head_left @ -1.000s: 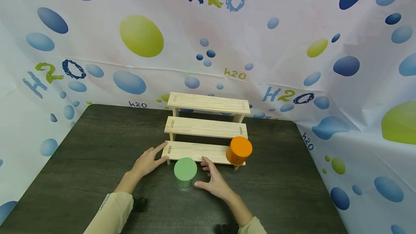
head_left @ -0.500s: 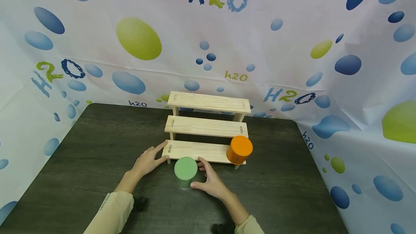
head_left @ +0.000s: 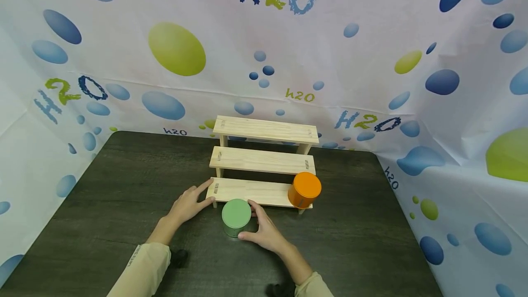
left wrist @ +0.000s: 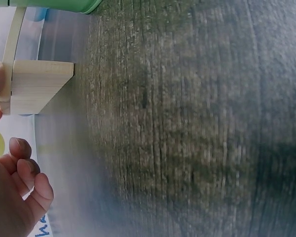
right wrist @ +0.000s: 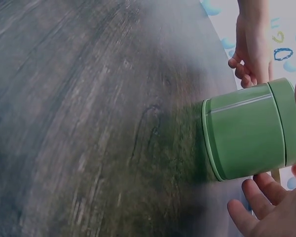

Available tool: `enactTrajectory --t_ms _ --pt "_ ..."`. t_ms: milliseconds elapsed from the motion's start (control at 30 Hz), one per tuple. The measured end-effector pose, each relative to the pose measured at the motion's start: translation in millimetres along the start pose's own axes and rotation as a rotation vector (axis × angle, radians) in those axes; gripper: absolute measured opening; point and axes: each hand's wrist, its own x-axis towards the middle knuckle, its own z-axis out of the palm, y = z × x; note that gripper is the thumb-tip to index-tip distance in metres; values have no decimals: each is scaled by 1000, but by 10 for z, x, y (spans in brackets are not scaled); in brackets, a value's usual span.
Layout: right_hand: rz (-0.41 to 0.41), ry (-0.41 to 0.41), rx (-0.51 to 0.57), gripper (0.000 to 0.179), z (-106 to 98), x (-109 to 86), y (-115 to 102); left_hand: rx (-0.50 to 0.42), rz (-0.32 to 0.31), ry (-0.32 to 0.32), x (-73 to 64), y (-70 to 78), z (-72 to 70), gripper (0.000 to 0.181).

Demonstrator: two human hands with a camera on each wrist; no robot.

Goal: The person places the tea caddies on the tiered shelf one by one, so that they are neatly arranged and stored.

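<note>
In the head view a green tin with a lid (head_left: 236, 214) stands upright on the dark table, just before the lowest step of a pale wooden three-step shelf (head_left: 247, 191). My right hand (head_left: 266, 235) is round the tin's right side, thumb at the front and fingers behind. The right wrist view has its fingertips (right wrist: 256, 197) at the tin's side and the thumb by the lid. With thumb and index finger, my left hand (head_left: 185, 205) holds the left end of the lowest step; its other fingers curl loosely in the left wrist view.
An orange tin (head_left: 304, 190) stands on the right end of the lowest step. Behind the dark table (head_left: 350, 242) hangs a white curtain (head_left: 231, 26) with blue and green spots, which also runs along both sides.
My right hand has moved left and closed in on the green tin from its right side. The left hand stays at the shelf, and both tins stand where they were.
</note>
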Motion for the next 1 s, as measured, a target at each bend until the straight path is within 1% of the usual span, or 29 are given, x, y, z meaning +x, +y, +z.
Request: enactTrajectory --t_ms 400,633,700,833,900,1000 --pt "25 7 -10 89 29 14 -19 1 2 1 7 7 -4 66" --pt "14 10 -23 88 43 28 -6 1 3 0 2 17 -14 66" --pt "12 9 -15 87 38 19 -66 0 2 -2 -3 24 -18 66" --pt "12 -1 18 84 -4 -8 -264 -3 0 -1 -10 34 -23 66" --pt "7 0 12 82 -18 -18 -333 -1 -1 -1 -11 36 -24 66" --pt "-1 12 6 81 1 0 -285 0 -4 -2 -6 37 -26 65"
